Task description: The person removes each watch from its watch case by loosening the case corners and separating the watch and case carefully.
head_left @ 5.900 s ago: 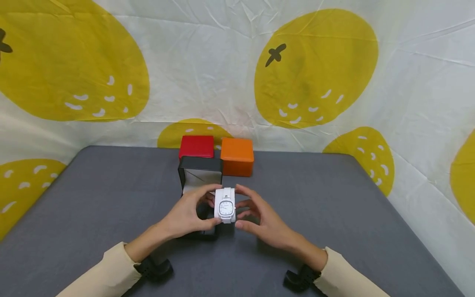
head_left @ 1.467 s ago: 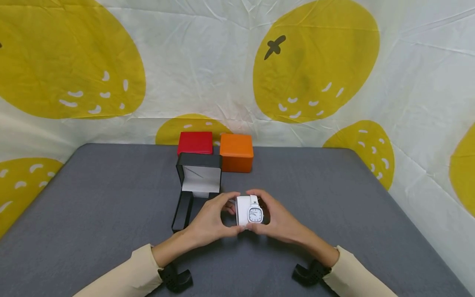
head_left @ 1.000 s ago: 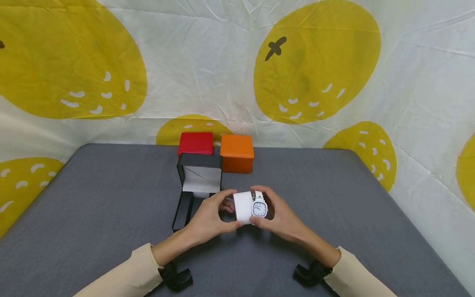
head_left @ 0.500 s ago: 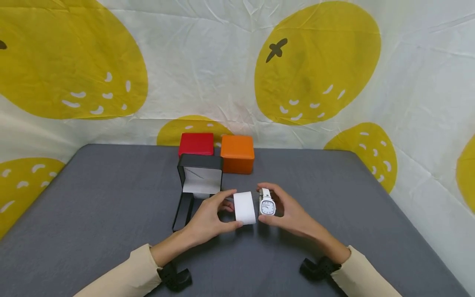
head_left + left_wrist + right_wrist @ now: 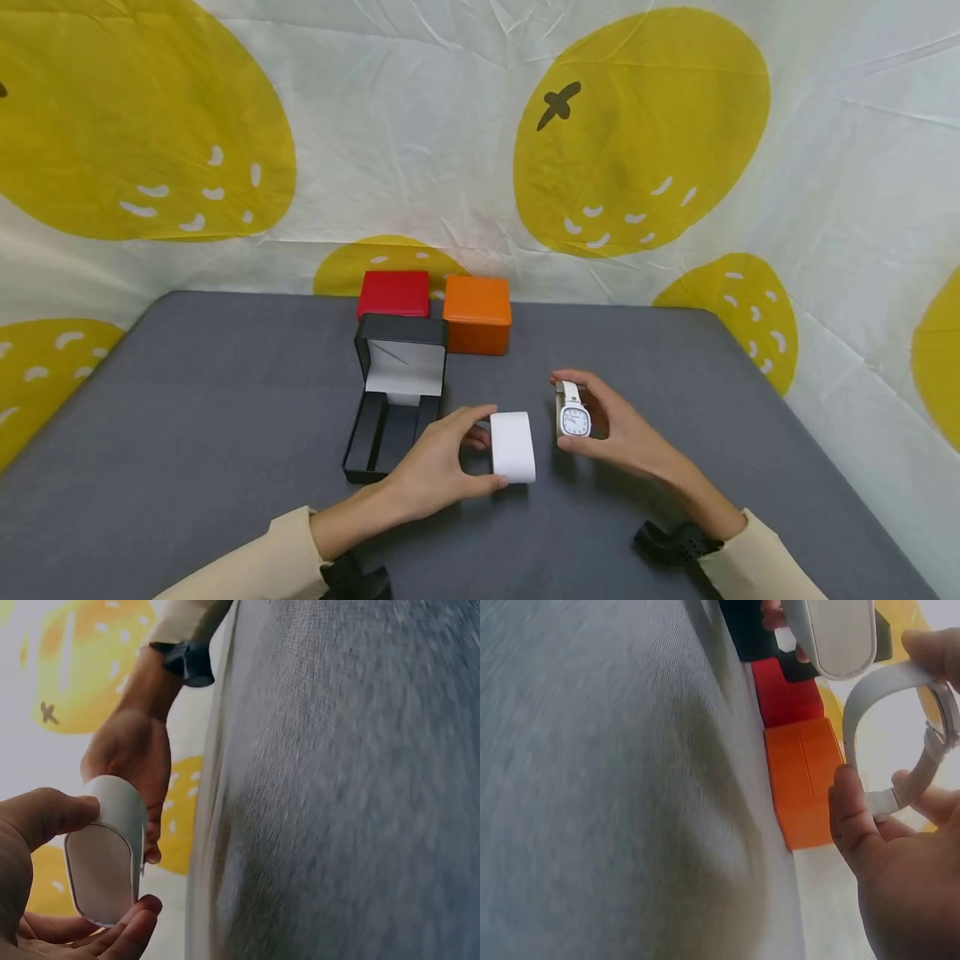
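White watch [image 5: 575, 419] and white cushion [image 5: 513, 447] were apart: the right hand [image 5: 621, 429] pinched the watch, its strap joined in a loop, while the left hand [image 5: 438, 462] gripped the cushion between thumb and fingers. Both were held above the surface [image 5: 225, 400], a gap between them. Just beyond the left hand stood the black box [image 5: 401, 329], lid up; farther off lay the red box [image 5: 393, 293] and orange box [image 5: 477, 315].

Separating watch from cushion seemed the step in hand, and done. The next move probably called for a light right-hand hold, so the loop kept its shape, and a steady left.
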### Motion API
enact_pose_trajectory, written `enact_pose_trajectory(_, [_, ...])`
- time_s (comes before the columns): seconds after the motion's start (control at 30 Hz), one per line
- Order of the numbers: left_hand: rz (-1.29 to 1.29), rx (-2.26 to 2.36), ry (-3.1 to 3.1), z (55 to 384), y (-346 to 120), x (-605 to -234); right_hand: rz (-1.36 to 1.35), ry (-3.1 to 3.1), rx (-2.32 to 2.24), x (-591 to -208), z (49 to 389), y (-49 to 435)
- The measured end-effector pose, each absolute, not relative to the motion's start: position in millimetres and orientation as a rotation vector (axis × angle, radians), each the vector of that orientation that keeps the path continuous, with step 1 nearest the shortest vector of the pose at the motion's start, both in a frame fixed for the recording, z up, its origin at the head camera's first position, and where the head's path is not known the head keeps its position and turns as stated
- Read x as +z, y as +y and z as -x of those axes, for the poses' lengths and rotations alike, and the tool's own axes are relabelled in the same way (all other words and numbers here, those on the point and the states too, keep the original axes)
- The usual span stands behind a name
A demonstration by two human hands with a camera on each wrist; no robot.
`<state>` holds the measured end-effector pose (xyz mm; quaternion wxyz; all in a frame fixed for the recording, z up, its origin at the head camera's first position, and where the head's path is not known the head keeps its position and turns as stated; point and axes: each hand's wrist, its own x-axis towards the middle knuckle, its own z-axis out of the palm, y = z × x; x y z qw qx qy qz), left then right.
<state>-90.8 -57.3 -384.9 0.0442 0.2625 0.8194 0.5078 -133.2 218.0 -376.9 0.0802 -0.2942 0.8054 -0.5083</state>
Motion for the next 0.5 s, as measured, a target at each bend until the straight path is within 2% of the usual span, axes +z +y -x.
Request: enact_pose_trajectory(0.5, [-0.773, 1.526, 2.514, 96.8, -25.4, -388.0, 0.920, 2.427, -1.461, -387.8, 144.3, 239.0])
